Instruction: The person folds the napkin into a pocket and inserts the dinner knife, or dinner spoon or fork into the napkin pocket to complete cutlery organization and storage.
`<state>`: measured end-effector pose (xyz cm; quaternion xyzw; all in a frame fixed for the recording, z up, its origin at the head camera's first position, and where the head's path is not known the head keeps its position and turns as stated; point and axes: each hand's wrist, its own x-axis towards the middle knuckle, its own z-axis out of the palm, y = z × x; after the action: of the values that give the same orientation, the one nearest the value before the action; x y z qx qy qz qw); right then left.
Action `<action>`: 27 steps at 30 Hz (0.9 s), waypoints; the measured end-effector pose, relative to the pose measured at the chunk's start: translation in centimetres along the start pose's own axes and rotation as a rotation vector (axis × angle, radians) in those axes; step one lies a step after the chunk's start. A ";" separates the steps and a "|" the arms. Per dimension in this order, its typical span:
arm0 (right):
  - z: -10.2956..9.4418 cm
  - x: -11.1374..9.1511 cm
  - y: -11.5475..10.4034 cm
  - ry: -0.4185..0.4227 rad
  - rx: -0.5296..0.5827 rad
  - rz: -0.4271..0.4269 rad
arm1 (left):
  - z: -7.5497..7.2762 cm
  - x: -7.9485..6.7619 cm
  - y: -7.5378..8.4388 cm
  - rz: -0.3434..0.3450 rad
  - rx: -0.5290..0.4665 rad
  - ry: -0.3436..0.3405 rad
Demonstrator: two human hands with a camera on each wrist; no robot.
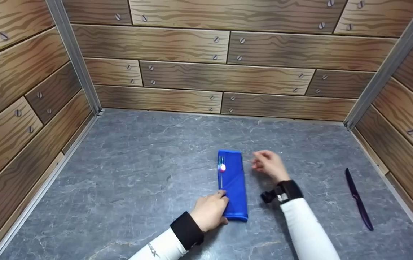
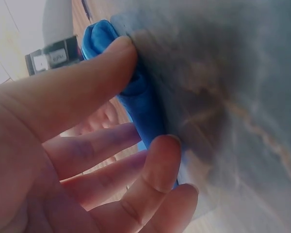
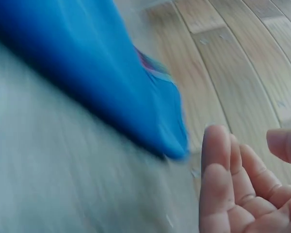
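Note:
A folded blue cloth (image 1: 236, 180) lies lengthwise away from me, with a shiny, iridescent fork (image 1: 221, 173) on it along the left edge. The fork's tines point to the far end, and a bright glint shows on its head. My left hand (image 1: 210, 211) holds the near left corner of the cloth. In the left wrist view, the thumb (image 2: 121, 51) lies against the folded end and the curled fingers (image 2: 162, 162) reach along the side. To the right of the cloth's far half, my right hand (image 1: 269, 164) hovers apart from it, fingers loosely bent and holding nothing.
A dark purple knife (image 1: 358, 198) lies on the grey marbled table (image 1: 137, 173) at the right. Wood-patterned walls (image 1: 228, 76) enclose the left, back and right sides, with grey metal strips (image 1: 78, 57) at the corners.

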<state>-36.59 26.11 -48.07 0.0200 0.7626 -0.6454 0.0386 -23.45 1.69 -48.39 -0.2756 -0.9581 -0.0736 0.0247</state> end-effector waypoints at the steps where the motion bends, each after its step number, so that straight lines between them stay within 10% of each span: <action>1: -1.0 -0.2 -0.1 0.021 -0.006 -0.004 | 0.0 0.0 -0.1 -0.001 -0.003 0.003; 16: -14.8 -3.6 1.5 0.525 -0.219 0.094 | -0.1 -0.2 -0.7 0.005 0.014 0.017; 27: -19.2 -5.9 2.9 0.739 -0.431 0.299 | -0.3 -0.1 -0.6 0.015 0.013 0.026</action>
<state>-31.09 45.61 -47.30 0.3506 0.8310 -0.4085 -0.1400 -23.68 1.05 -48.23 -0.2815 -0.9561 -0.0710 0.0396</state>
